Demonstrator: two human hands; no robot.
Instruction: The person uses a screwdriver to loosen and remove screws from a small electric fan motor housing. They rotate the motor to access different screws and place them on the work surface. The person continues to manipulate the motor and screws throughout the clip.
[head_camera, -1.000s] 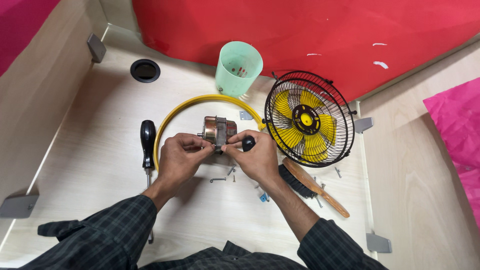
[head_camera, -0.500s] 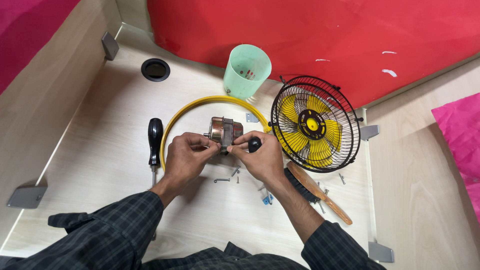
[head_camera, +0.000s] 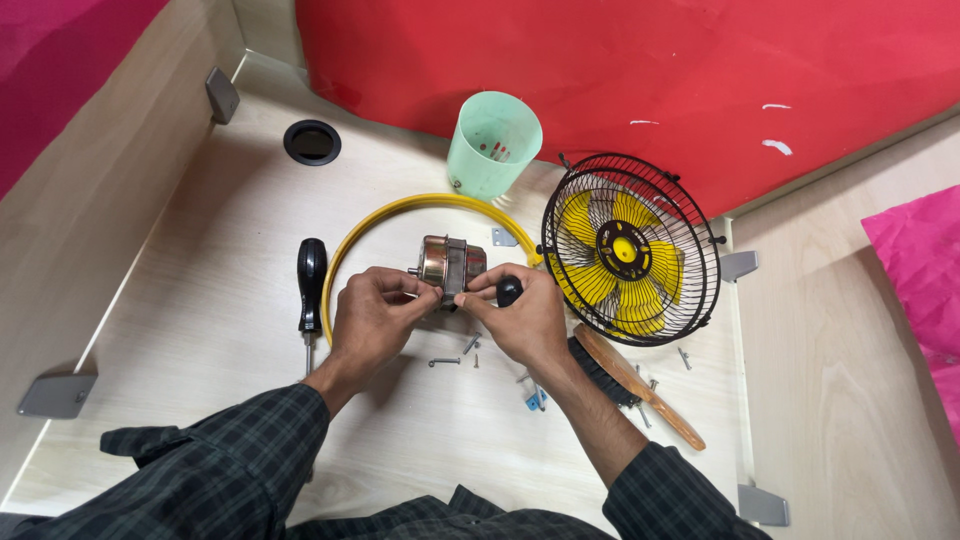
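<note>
hands meet at a small fan motor (head_camera: 452, 268) inside the yellow ring (head_camera: 400, 215) on the desk. left hand (head_camera: 375, 315) pinches the motor's near edge; right hand (head_camera: 522, 318) grips a black-handled tool (head_camera: 509, 290) against it. best to brace the casing and keep the tool square. both wrists angle inward, forearms resting low. loose screws (head_camera: 455, 355) lie just beneath.
</note>
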